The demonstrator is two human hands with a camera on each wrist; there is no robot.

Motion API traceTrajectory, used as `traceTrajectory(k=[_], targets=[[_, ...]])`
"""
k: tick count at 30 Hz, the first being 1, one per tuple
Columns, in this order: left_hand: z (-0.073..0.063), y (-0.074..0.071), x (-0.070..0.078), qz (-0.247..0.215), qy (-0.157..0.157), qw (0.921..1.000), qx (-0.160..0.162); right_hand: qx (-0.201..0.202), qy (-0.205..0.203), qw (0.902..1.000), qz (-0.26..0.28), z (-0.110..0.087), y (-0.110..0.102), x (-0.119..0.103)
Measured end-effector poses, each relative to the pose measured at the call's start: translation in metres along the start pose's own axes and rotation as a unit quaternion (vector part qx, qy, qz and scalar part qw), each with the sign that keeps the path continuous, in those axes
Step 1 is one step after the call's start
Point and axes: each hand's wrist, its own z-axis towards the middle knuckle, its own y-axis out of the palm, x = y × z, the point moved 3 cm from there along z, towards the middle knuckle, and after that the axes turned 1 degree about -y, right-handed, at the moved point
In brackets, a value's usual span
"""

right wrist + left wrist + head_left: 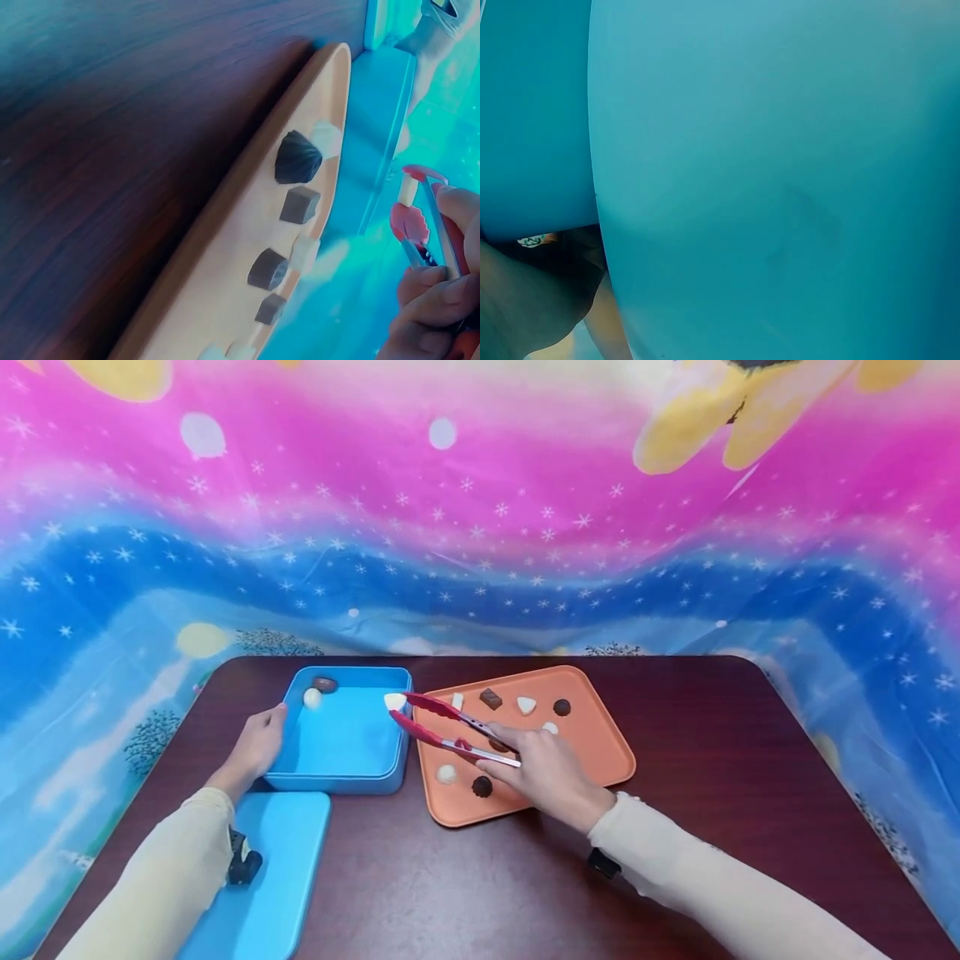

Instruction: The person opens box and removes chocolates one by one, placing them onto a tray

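Dark wooden table [712,731], a printed cloth [480,527] behind its far edge. I see a blue box [330,784] near the far-left corner, an orange tray [600,756] beside it, a blue lid [281,843] toward the near-left corner. The right hand [551,772] grips tongs [420,732], which hold a white piece [393,702] by the box's right rim; the left hand [258,739] touches its left wall, finger bend I cannot tell. Wood extends from tray to right table edge.
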Motion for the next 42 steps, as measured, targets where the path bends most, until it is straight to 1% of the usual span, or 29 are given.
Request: traceTrajectory(k=[3, 8, 14, 21, 29, 37, 42], targets=[[0.001, 0.0, 0.001, -0.001, 0.004, 1.0, 0.0, 0.004, 0.001, 1.0, -0.001, -0.003, -0.003, 0.005], [-0.001, 0.0, 0.001, 0.001, -0.003, 1.0, -0.003, 0.0, 0.015, 0.9999, -0.008, -0.009, -0.01, 0.014], [-0.002, 0.0, 0.003, 0.001, 0.003, 1.0, -0.002, -0.001, 0.029, 0.9996, -0.006, -0.023, -0.018, 0.029], [-0.001, -0.001, 0.003, 0.014, 0.014, 0.9997, 0.012, 0.007, 0.041, 0.9991, -0.009, -0.038, -0.024, 0.045], [0.001, -0.001, 0.002, 0.02, 0.015, 0.9995, 0.017, 0.006, 0.062, 0.9976, -0.031, -0.051, -0.034, 0.059], [0.0, 0.001, 0.003, 0.013, 0.015, 0.9997, 0.014, 0.02, 0.061, 0.9972, -0.039, -0.068, -0.04, 0.075], [0.001, 0.0, 0.003, 0.01, 0.01, 0.9999, 0.01, 0.022, 0.055, 0.9966, -0.057, -0.079, -0.044, 0.08]])
